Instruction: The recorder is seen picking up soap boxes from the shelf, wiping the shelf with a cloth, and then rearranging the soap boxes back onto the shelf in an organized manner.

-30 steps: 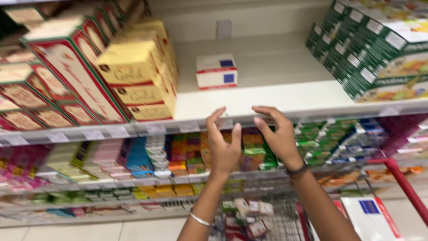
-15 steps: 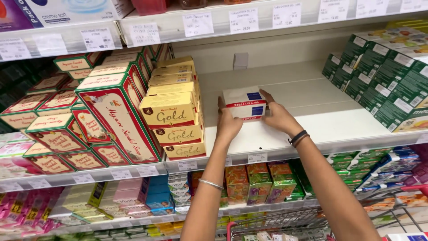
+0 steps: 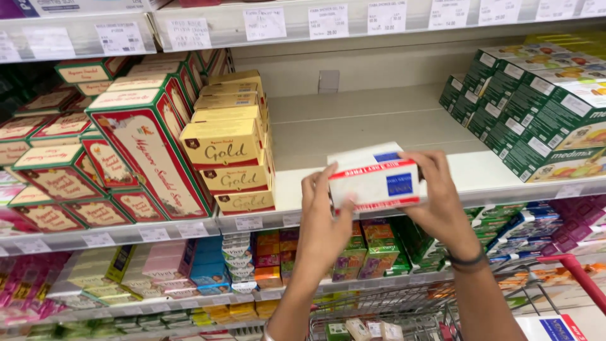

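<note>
Both my hands hold a white box with red and blue bands (image 3: 377,177) in front of the white shelf (image 3: 353,126). My left hand (image 3: 323,221) grips its left end. On the right end and underside sits my right hand (image 3: 440,201), which wears a dark band at the wrist. The box is off the shelf, tilted slightly, level with the shelf's front edge.
Yellow boxes (image 3: 230,148) are stacked left of the bare shelf stretch, beside red-and-green boxes (image 3: 142,142). Green boxes (image 3: 536,107) fill the right. Colourful small packs (image 3: 208,265) line the lower shelves. A shopping cart with a red handle (image 3: 577,271) stands below.
My hands rose from the lower shelf to the white box at the back, took hold of it and pulled it forward off the shelf toward me.
</note>
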